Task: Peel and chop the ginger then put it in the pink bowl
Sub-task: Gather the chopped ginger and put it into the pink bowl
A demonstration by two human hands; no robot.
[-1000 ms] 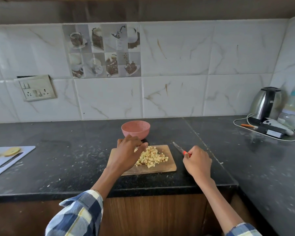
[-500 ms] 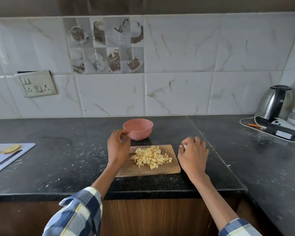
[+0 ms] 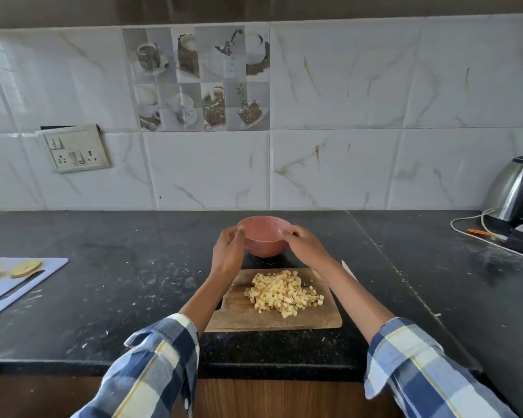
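Head view, looking down over dark stone countertop.

Left hand: fingers loosely curved, thumb and fingertips at left rim of pink bowl, touching or nearly so; firm grip or mere contact not discernible. Nothing else in the hand.

Right hand: fingers bent, tips pinched at right rim of the same bowl. Palm down, wrist crossing above far right corner of wooden chopping board.

Pink bowl: upright on the counter, just behind the board, between the two hands. Interior looks bare, though slightly blurred.

Chopped ginger: heap of small pale yellow cubes, centre-right on the wooden board. Untouched by either hand; lies nearer the body than both hands, below and between the wrists. Apart from the bowl, with the board's far edge between them.

Knife: only a pale sliver of blade visible, on the counter just right of the board, partly hidden behind the right forearm.

Sleeves: blue, white and yellow plaid, pushed up to mid-forearm on both arms.

Far left: white plastic cutting board with a few yellow slices on it, well apart from the work area.

Far right: steel electric kettle against the tiled wall, white cord looping on the counter, white and black device beside it, kind not determinable.

Wall: switch and socket plate at left; decorative coffee-themed tile above the bowl.
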